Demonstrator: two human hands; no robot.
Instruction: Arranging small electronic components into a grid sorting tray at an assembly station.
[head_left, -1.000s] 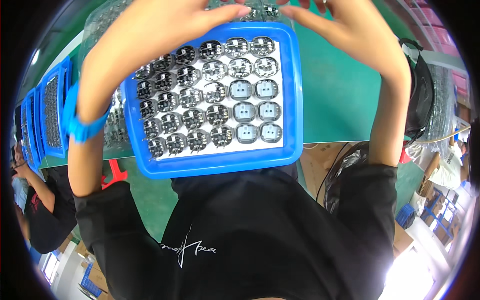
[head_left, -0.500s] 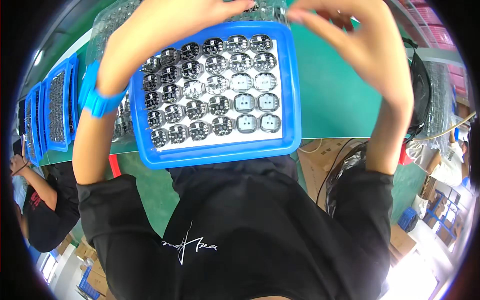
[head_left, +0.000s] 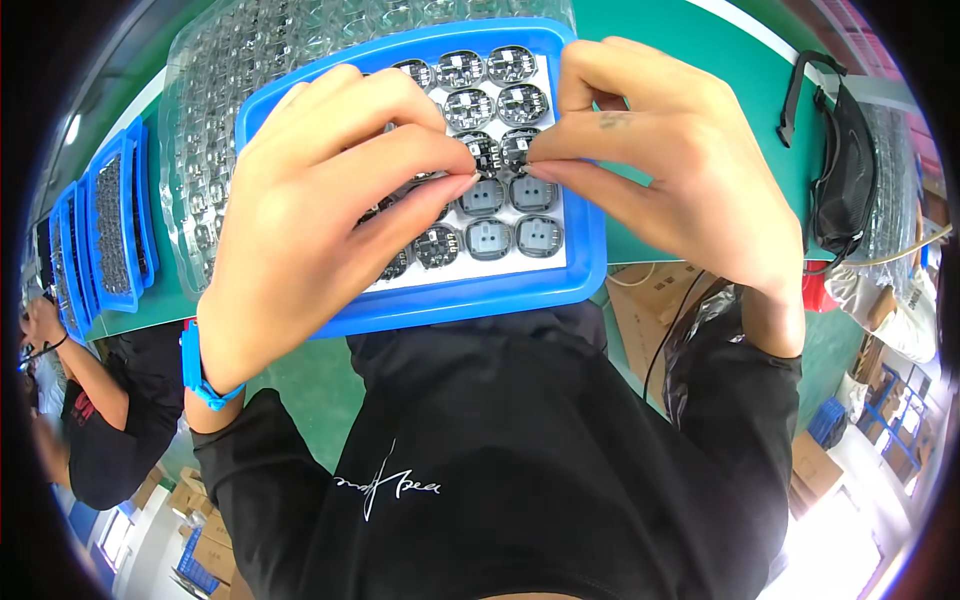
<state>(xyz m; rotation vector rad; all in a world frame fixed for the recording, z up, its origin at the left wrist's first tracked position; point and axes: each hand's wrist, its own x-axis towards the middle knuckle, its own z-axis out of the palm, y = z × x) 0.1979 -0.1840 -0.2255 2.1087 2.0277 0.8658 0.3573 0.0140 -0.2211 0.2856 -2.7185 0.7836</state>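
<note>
Both of my hands are over a blue plastic tray (head_left: 590, 262) lined with white, in which small rounded casings stand in rows. My left hand (head_left: 330, 195) pinches a small dark circuit board (head_left: 486, 152) between thumb and forefinger. Beside it, my right hand (head_left: 660, 150) pinches a second dark circuit board (head_left: 514, 148). Both boards sit at casings in the two rightmost columns. Below them are pale grey casings (head_left: 488, 238) without dark boards, and above them casings with boards (head_left: 521, 103). My left hand hides most of the tray's left half.
A clear plastic blister tray (head_left: 200, 120) with many pockets lies beyond and left of the blue tray on the green table (head_left: 690, 50). A black pouch (head_left: 845, 175) lies at the right. Stacked blue trays (head_left: 120, 220) and another person (head_left: 120, 420) are at the left.
Both hands have come down and inward from the far side of the tray to two pale casings, where dark boards now show. The blue tray has shifted slightly away from me.
</note>
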